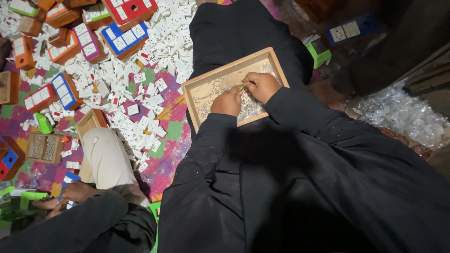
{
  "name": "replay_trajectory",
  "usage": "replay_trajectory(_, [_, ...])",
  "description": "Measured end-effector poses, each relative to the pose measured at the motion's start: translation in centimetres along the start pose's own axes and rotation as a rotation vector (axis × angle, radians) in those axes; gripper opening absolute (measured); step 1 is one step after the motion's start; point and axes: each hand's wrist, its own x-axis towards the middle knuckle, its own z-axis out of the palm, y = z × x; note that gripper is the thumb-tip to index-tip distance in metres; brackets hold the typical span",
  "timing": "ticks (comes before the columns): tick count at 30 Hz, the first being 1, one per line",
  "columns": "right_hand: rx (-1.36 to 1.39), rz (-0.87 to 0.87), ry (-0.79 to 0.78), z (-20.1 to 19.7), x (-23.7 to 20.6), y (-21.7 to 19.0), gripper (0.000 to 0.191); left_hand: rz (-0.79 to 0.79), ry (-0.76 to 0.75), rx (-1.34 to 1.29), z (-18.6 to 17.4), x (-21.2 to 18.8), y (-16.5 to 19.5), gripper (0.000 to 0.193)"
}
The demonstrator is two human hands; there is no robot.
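At the far left we see a co-worker's hand (77, 191) resting low by a blue-and-white socket plate, next to that person's beige trouser leg (108, 159). Above it lies a small wooden tray of tiny metal parts (44, 147), and beyond that stand wooden socket boxes with coloured faces (65, 90) in orange, blue, red and purple. A wide scatter of loose white socket pieces (150, 89) covers the patterned mat (173, 131) between those boxes and our lap.

Moving toward the middle, a shallow wooden tray (197, 89) sits tilted on our black-clad lap, its floor strewn with small silvery metal parts (251, 108). Our left hand (227, 101) is curled, knuckles up, resting on the tray's parts; we cannot tell what, if anything, its fingers pinch. Touching it on the right, our right hand (261, 85) is closed around a thin yellowish stick-like piece (242, 87), whose tip pokes out between the two hands. Both hands lie over the lower right part of the tray.

Farther right, a green block (320, 55) lies beside our knee, a blue socket plate with white inserts (349, 29) sits in the shadow above it, and a heap of clear plastic bags (403, 115) lies at the right edge.
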Motion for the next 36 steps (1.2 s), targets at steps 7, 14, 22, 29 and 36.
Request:
replay_trajectory(7, [-0.098, -0.138, -0.011, 0.5, -0.4, -0.3, 0.013, 0.014, 0.023, -0.072, 0.4, 0.3, 0.0, 0.023])
replay_trajectory(14, [0.669, 0.16, -0.059, 1.3, 0.5, 0.7, 0.018, -0.027, 0.051, -0.235, -0.4, 0.5, 0.6, 0.02])
replay_trajectory(22, [0.073, 0.004, 0.004, 1.5, 0.2, 1.8, 0.025, -0.1, 0.073, -0.055, -0.5, 0.5, 1.1, 0.018])
replay_trajectory(29, [0.136, -0.109, -0.116, 0.3, 0.1, 0.7, 0.022, -0.085, 0.112, -0.044, -0.1, 0.4, 0.8, 0.019])
replay_trajectory(36, [0.169, -0.18, -0.38, 0.5, -1.2, -0.2, 0.019, -0.22, 0.231, -0.156, -1.5, 1.9, -1.6, 0.02])
